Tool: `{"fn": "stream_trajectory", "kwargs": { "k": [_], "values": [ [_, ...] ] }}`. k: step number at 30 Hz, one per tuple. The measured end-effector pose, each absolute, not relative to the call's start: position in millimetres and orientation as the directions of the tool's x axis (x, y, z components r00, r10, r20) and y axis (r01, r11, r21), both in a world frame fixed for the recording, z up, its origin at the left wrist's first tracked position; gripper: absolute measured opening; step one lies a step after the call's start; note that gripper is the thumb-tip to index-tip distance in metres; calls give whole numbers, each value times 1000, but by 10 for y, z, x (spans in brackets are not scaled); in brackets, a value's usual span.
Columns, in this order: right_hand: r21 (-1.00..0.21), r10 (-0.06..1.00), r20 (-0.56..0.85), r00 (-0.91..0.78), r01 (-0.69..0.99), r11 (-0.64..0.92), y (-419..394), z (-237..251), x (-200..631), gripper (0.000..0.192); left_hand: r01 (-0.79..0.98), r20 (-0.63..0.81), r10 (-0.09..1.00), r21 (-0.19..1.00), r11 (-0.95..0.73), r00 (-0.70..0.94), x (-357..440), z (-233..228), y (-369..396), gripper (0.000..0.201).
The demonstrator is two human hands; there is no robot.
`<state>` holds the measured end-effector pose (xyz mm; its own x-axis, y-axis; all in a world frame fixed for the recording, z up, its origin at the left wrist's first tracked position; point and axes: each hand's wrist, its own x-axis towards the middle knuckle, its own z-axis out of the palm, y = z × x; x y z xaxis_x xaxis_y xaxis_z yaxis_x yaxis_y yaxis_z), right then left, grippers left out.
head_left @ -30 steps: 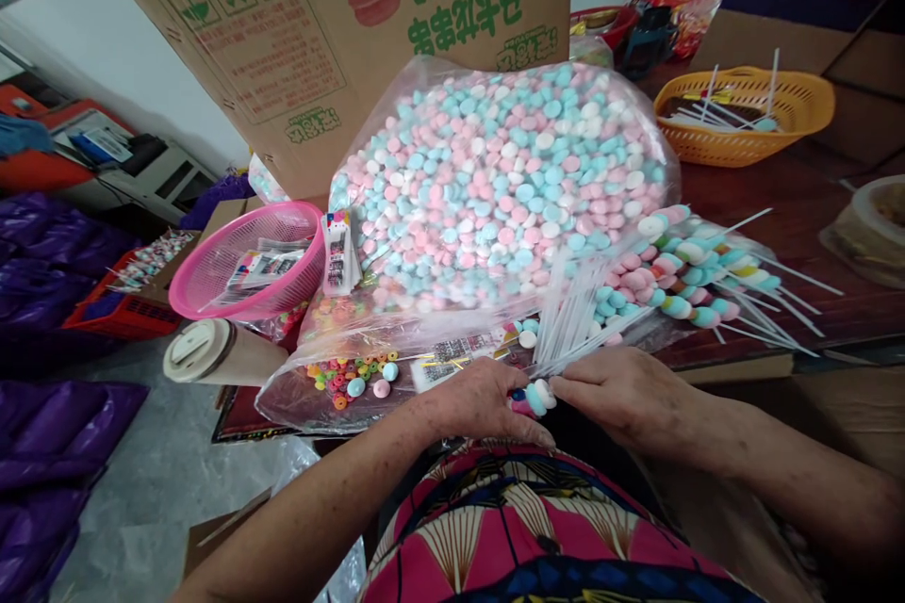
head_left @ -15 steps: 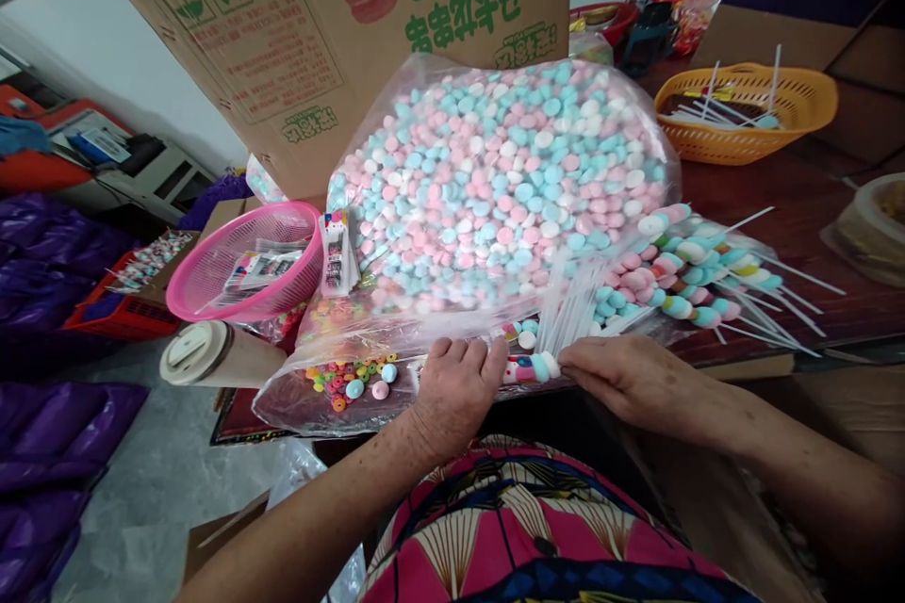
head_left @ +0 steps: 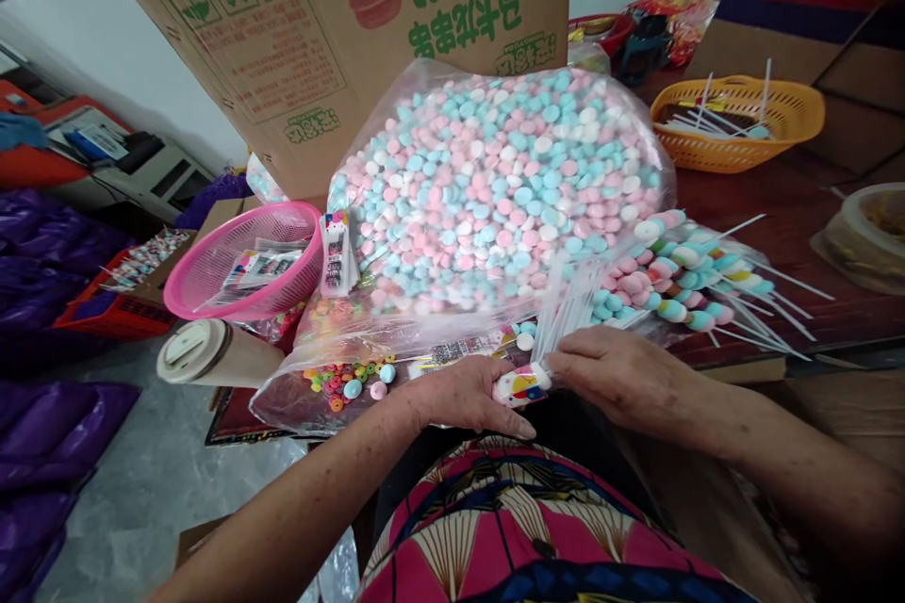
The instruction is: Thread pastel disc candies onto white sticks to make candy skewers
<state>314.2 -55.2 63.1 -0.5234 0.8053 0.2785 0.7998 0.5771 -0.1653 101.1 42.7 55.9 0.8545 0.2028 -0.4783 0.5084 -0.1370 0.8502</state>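
A candy skewer in a printed plastic wrapper lies between my two hands at the table's front edge. My left hand holds it from the left, the thumb stretched out below and the fingers partly hidden. At its other end, my right hand pinches it with fingers pressed together; the stick is hidden. Just behind my right hand lie white sticks. To the right is a pile of finished candy skewers. Printed wrappers rest behind my left hand, and loose ring candies lie left of it.
A large clear bag of pastel candies fills the middle, before a cardboard box. On the left are a pink basket and a lidded cup. A yellow basket and a plastic tub stand right.
My left hand has turned, its thumb now pointing toward me, and the wrapped skewer has tilted and shifted slightly nearer. The printed wrappers behind it have come into sight. My right hand stays at the skewer's end.
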Motion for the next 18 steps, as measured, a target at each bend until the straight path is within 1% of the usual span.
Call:
{"fn": "stream_trajectory", "kwargs": {
  "k": [2, 3, 4, 6, 8, 9, 10, 11, 12, 13, 14, 15, 16, 18],
  "values": [
    [-145, 793, 320, -518, 801, 581, -548, 671, 3196, 23, 528, -509, 188, 847, -62, 840, 1010, 581, 426, 33],
    [-144, 789, 323, -522, 797, 586, -547, 683, 3198, 22, 546, -529, 183, 836, -55, 829, 1021, 596, 421, 33],
    [-156, 791, 309, -528, 792, 590, -546, 682, 3176, 21, 565, -543, 192, 821, -84, 817, 1045, 609, 409, 32],
    [-210, 803, 248, -541, 780, 590, -538, 636, 3066, 18, 587, -535, 248, 771, -249, 808, 1124, 616, 359, 30],
    [-262, 819, 177, -546, 776, 574, -514, 544, 2915, 14, 595, -492, 335, 667, -448, 804, 1215, 599, 285, 25],
    [-283, 831, 148, -537, 782, 556, -498, 494, 2849, 13, 608, -465, 391, 608, -511, 794, 1245, 589, 254, 23],
    [-305, 843, 126, -522, 788, 534, -482, 449, 2801, 14, 616, -436, 436, 575, -538, 787, 1255, 584, 235, 22],
    [-333, 856, 111, -504, 793, 510, -466, 414, 2774, 15, 609, -404, 458, 586, -535, 792, 1240, 590, 235, 26],
    [-364, 868, 108, -485, 793, 488, -452, 393, 2770, 17, 577, -367, 457, 640, -508, 810, 1200, 608, 255, 32],
    [-393, 876, 121, -467, 788, 474, -441, 386, 2784, 20, 523, -327, 440, 717, -461, 836, 1137, 638, 294, 38],
    [-418, 879, 144, -455, 777, 471, -432, 392, 2810, 22, 449, -287, 402, 798, -403, 870, 1060, 676, 344, 44],
    [-434, 877, 172, -449, 765, 477, -424, 407, 2839, 25, 403, -270, 373, 847, -346, 888, 976, 716, 398, 43],
    [-439, 872, 200, -447, 754, 488, -419, 427, 2864, 28, 416, -294, 369, 854, -313, 882, 895, 750, 445, 37],
    [-425, 857, 256, -447, 744, 515, -410, 462, 2875, 29, 504, -407, 358, 830, -238, 840, 768, 773, 488, 35]
  ]
}}
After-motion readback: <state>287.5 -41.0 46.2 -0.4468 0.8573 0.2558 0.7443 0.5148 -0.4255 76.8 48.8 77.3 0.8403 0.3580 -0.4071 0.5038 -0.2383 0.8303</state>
